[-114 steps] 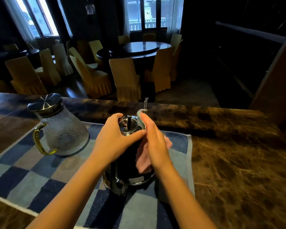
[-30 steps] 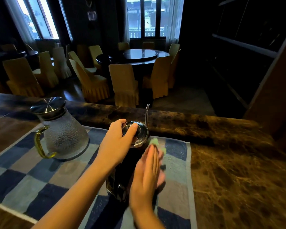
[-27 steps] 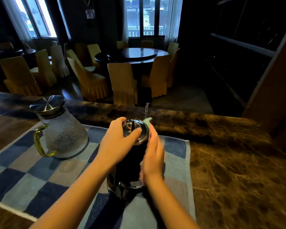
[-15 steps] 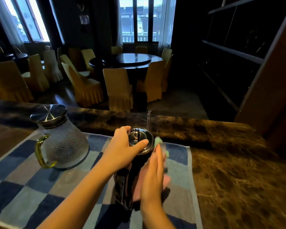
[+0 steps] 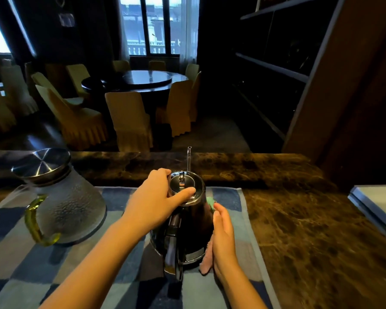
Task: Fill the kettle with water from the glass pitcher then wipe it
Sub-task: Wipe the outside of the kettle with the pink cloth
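Note:
A dark steel kettle (image 5: 187,233) stands on the blue checked towel (image 5: 54,275), its handle toward me. My left hand (image 5: 154,201) grips the kettle's lid rim from the left, thumb on the lid (image 5: 183,186). My right hand (image 5: 223,237) lies flat against the kettle's right side, pressing a pink and green cloth (image 5: 206,262) to it. The cloth shows above and below my palm. A textured glass pitcher (image 5: 67,210) with a steel lid and yellow handle stands to the left on the towel.
The towel lies on a dark marble counter (image 5: 299,230). A thin glass tube (image 5: 189,158) rises behind the kettle. A pale flat object (image 5: 379,201) sits at the counter's right edge. Beyond the counter are a round table and covered chairs.
My right hand with the cloth has slid up and down the kettle's right side and now sits low on it. My left hand has stayed on the lid.

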